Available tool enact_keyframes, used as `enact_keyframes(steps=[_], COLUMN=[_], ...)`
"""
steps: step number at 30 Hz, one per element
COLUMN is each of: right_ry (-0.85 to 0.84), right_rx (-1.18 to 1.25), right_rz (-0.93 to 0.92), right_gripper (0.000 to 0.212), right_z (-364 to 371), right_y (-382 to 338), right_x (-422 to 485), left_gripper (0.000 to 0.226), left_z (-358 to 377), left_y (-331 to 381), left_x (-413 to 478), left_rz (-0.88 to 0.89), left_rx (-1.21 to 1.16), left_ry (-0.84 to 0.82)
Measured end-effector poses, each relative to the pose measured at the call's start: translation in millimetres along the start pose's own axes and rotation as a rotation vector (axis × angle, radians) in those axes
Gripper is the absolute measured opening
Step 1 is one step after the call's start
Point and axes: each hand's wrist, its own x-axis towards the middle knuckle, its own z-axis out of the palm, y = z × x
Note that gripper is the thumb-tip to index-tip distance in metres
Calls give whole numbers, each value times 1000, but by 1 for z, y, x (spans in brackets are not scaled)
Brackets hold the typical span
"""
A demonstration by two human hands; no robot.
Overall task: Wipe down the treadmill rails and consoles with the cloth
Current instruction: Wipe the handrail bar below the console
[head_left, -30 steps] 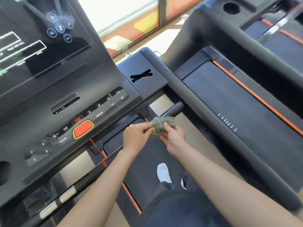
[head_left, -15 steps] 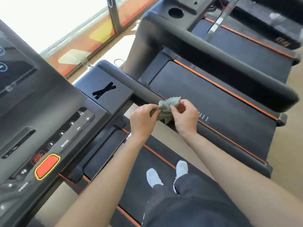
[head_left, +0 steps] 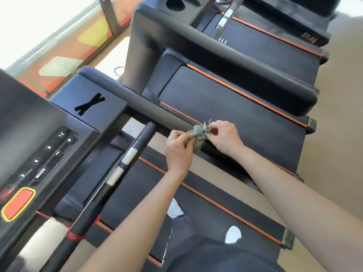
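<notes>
Shoes (head_left: 232,234): white, partly hidden by dark trousers.
Left hand (head_left: 177,152), right hand (head_left: 225,138): fingers curled, both pinching cloth (head_left: 198,134), as half a second ago.
Cloth: grey-green, bunched between both hands' fingertips, over right side rail (head_left: 149,108); contact with rail unclear.
Handlebar (head_left: 127,156): newly in view.
Console (head_left: 49,146): cut off at left edge, blurred.

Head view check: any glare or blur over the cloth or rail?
Head view: window top left is blown out white; console at the left edge is motion-smeared; cloth, left hand, right hand and rail are fairly sharp, with no glare.
</notes>
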Motion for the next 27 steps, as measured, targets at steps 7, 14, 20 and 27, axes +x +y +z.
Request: enact_keyframes(steps=[7,14,20,27], right_ry=[-10,29,42,93], right_rx=[20,59,62,350], right_rz=[61,120,262,508], right_gripper=[7,7,10,32], right_z=[-39,-70,-84,-103], right_y=[80,161,235,313], right_x=[-69,-149,-214,-286], left_gripper=[10,11,6,16], left_z=[49,100,150,193], left_y=[42,96,138,177], left_x=[-67,-142,-204,-266], left_rz=[105,219,303,311], left_rx=[37,140,248,337], left_ry=[-125,-176,-232,-434])
